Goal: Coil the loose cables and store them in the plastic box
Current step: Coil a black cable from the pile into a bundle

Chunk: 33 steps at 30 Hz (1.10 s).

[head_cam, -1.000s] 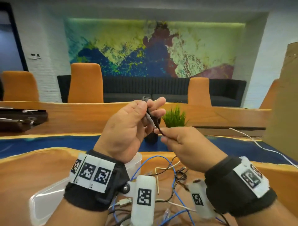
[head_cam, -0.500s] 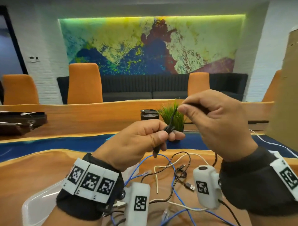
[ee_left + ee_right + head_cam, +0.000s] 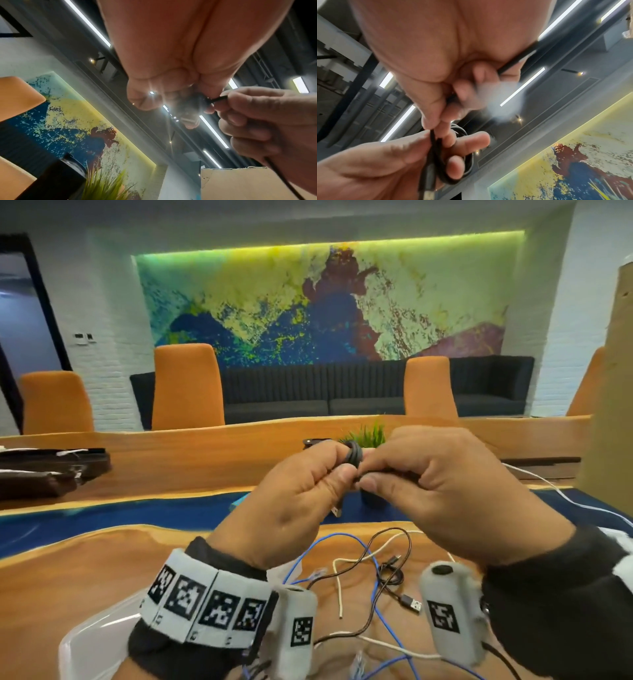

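Observation:
A black cable [image 3: 354, 455] is wound in small loops round the fingers of my left hand [image 3: 329, 474], held up above the table. Its USB plug [image 3: 337, 511] hangs below that hand. My right hand [image 3: 373, 472] pinches the same cable right beside the coil. In the right wrist view the black cable [image 3: 433, 142] runs from my right thumb and finger into loops on the left fingers [image 3: 453, 167]. The clear plastic box [image 3: 85, 642] lies at the lower left, partly hidden by my left wrist. Loose blue [image 3: 376, 594], white [image 3: 337, 587] and black [image 3: 394, 577] cables lie tangled on the table.
A small green plant [image 3: 368, 434] and a dark cup stand just behind my hands. A tall cardboard box [image 3: 613, 405] rises at the right, with a white cable [image 3: 565, 498] trailing past it. Dark flat items [image 3: 51, 470] sit on the far left of the table.
My right hand has come down from above the left hand and now meets it, laying another turn of the black cable on the left fingers. The coil has grown.

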Tool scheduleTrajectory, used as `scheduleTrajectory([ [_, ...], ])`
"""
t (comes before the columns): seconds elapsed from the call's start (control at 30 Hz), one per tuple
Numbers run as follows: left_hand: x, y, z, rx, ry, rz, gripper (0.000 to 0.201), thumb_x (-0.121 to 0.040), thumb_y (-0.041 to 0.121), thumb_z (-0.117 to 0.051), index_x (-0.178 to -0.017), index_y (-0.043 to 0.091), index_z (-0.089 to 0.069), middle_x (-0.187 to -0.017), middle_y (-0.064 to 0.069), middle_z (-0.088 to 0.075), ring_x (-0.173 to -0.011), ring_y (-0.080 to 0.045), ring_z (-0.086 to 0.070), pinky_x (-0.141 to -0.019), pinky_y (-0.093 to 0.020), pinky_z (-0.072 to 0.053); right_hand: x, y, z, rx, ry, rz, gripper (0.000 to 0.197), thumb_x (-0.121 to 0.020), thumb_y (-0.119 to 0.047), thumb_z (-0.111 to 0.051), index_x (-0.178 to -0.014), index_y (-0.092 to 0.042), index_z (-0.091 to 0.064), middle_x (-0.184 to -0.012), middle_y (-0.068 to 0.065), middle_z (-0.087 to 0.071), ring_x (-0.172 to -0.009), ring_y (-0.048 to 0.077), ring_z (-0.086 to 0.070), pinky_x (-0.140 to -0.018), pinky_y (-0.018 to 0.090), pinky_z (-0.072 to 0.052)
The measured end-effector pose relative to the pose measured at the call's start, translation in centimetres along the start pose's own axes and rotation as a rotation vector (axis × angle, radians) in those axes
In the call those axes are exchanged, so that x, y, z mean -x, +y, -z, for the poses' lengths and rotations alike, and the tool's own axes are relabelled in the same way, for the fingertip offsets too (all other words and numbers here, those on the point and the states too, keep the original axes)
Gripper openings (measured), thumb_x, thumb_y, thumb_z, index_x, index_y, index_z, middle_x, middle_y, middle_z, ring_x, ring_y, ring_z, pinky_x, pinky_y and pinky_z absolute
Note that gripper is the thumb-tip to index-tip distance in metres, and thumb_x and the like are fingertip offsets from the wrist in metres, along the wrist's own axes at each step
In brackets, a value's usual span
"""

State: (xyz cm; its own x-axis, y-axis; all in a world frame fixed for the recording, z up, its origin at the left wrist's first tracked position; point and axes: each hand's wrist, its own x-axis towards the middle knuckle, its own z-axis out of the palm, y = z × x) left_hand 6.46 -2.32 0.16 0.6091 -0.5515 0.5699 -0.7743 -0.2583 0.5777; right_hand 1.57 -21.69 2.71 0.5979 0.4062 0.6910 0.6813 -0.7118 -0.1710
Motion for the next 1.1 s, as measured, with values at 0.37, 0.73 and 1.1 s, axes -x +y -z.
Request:
scheduleTrajectory([
  [0.37,0.3,0.3,-0.3,0.894,-0.061,0.243,0.025,-0.092,0.020,-0.048,-0.077,0.016,-0.068,-0.086,-0.009,-0.065,-0.065,-0.010,-0.049,-0.056,-0.020,-0.039,-0.2,2.6,-1.8,-0.298,0.288,-0.236,0.016,-0.092,-0.012,-0.064,-0.099,-0.019,-0.076,-0.092,-0.012,-0.072,-0.090,0.000,-0.064,-0.081,0.019,-0.049],
  [0.73,-0.8,0.8,-1.8,0.847,0.222,0.405,0.030,-0.084,0.026,-0.060,-0.101,0.002,-0.067,-0.082,-0.007,-0.064,-0.062,-0.008,-0.053,-0.060,-0.023,-0.037,-0.3,2.0,-3.2,-0.485,0.267,-0.229,0.015,-0.092,-0.009,-0.063,-0.099,-0.014,-0.076,-0.089,-0.005,-0.075,-0.087,0.007,-0.068,-0.080,0.022,-0.054],
  [1.1,-0.5,0.9,-1.9,0.777,0.354,0.298,0.029,-0.066,0.014,-0.073,-0.090,0.010,-0.058,-0.081,-0.017,-0.070,-0.073,-0.024,-0.071,-0.062,-0.032,-0.052,-0.6,0.7,-3.5,-0.509,0.407,-0.344,0.021,-0.094,-0.014,-0.060,-0.083,-0.025,-0.073,-0.079,-0.001,-0.071,-0.081,0.018,-0.066,-0.075,0.047,-0.055],
])
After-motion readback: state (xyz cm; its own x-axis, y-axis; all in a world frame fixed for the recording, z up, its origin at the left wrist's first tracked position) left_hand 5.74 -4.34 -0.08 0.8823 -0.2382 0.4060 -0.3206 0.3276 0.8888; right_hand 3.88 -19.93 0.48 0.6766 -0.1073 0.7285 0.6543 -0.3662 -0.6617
